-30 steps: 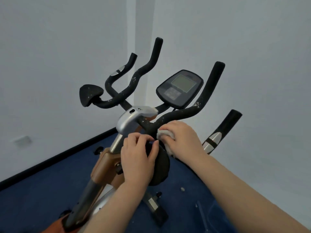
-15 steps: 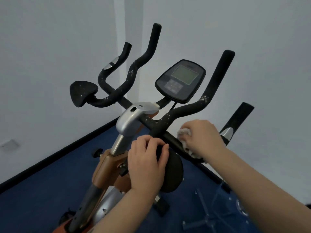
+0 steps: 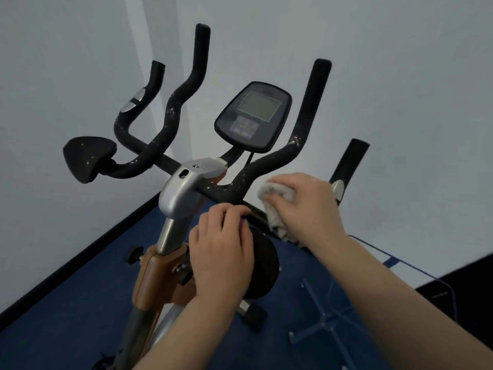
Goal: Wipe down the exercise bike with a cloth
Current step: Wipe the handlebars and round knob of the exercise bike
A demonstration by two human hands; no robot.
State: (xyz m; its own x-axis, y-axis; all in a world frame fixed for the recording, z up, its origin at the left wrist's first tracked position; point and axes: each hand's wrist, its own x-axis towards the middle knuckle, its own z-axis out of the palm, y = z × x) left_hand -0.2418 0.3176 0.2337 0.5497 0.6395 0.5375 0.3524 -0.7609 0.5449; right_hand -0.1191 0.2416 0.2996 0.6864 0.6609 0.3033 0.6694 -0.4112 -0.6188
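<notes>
Since a second ago the right hand [image 3: 312, 206] is sliding the cloth [image 3: 277, 206] outward along the exercise bike's [image 3: 184, 190] right handlebar [image 3: 269, 162], away from the silver stem. Its grip is curling closed around the bunched cloth, pressing it onto the bar. The left hand [image 3: 221, 252] is wrapping closed over the round black pad [image 3: 262, 271], steadying the frame. White specks are showing on the foam bars above, so wiping seems far from complete; next probably calls for working upward.
</notes>
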